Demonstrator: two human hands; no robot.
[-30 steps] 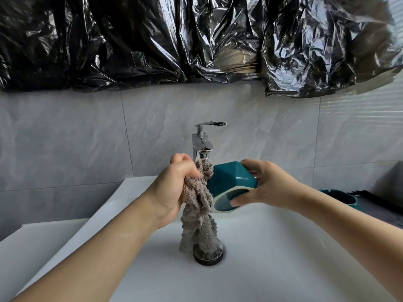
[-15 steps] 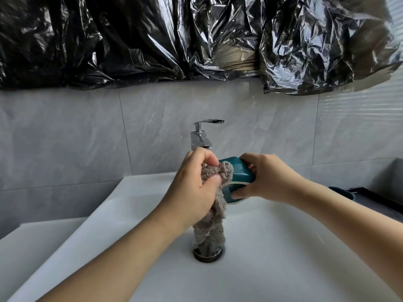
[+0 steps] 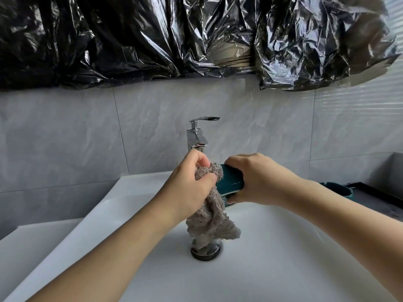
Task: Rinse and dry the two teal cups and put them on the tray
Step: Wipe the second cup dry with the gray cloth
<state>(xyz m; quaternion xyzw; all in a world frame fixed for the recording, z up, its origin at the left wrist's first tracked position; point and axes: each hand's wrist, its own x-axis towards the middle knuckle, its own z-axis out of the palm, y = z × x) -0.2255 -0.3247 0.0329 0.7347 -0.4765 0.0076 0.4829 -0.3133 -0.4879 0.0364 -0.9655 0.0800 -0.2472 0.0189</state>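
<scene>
Over the sink, right hand wraps the cup around its wall; left hand pinches the cloth against it. Second cup sits on the tray. Cup likely rigid, wet, slippery, so grip by the wall; cloth soft, limp.

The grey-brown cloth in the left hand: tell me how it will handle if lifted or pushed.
The cloth is probably floppy: it hangs in loose folds from the left hand down to the drain. It looks light for its bulk, since a pinch grip carries it. Its fuzzy pile likely grabs rather than slips against the teal cup.
</scene>
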